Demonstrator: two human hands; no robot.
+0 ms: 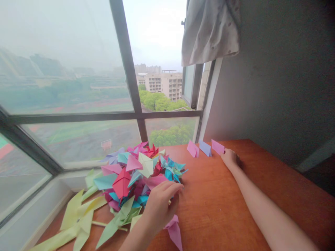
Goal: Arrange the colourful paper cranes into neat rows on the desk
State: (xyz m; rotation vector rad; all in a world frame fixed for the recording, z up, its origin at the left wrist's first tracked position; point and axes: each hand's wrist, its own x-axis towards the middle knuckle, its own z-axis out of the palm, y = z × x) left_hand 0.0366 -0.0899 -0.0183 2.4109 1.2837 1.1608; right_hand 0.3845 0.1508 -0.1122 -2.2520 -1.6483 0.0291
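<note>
Paper tents (205, 149), three, right hand (230, 159) touching one

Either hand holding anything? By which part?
Right hand: at the right-hand edge of the rightmost pink folded paper; pinched or just touched, can't tell. Left hand: fingers curled, no clear hold visible; can't rule one out.

The worktop (206, 209) looks like wood, smooth, with a soft shine. The folded shapes (121, 183) at lower left and the three small folded pieces (205, 148) right of centre are of matt paper. The curtain (209, 31) at the top is wrinkled cloth.
</note>
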